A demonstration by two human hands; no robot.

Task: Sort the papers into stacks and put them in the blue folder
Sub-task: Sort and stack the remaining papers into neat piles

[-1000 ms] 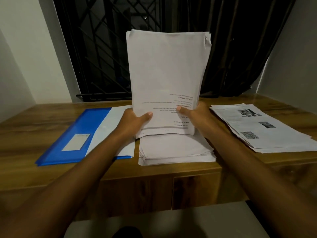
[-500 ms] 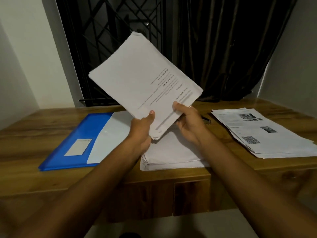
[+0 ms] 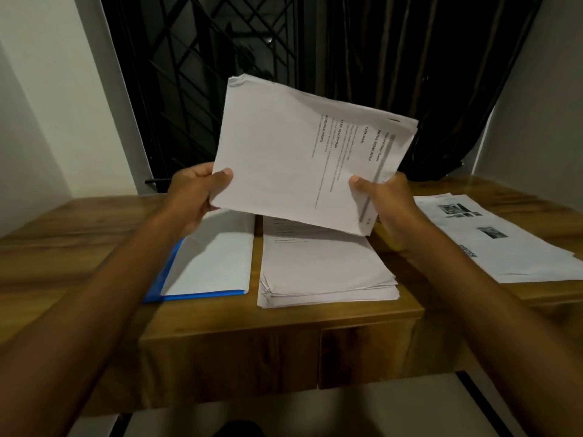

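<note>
While both hands grip it clear of the wooden surface [image 3: 63, 244], the held sheaf of papers [image 3: 293, 159] is raised with its face toward the camera. It is turned sideways, so the printed headings run up the sheet at its 3 o'clock side. That pose looks chosen for squaring: with a long edge lowest, the pages could be knocked level before they are laid down, though this is a judgement.

The left hand [image 3: 195, 197] pinches the lower corner at 9 o'clock, thumb flat on the front face and fingers curled out of sight behind. The right hand [image 3: 386, 203] grips the opposite lower corner at 3 o'clock in the same way, thumb forward and fingers wrapped behind the edge. Both forearms reach in from the bottom corners of the view and converge on the sheaf.

At 6 o'clock from the sheaf, a thick stack of pages [image 3: 325, 275] lies flat near the front edge. At 4 o'clock, well apart, another stack [image 3: 498, 244] shows small photographs and is slightly fanned. The blue folder [image 3: 163, 279] lies at 8 o'clock, just beside the middle stack. A pale sheet or flap [image 3: 214, 257] covers most of it, and I cannot tell whether it holds papers. The held sheaf is not in the folder, so sorting seems to be the step in hand.
</note>
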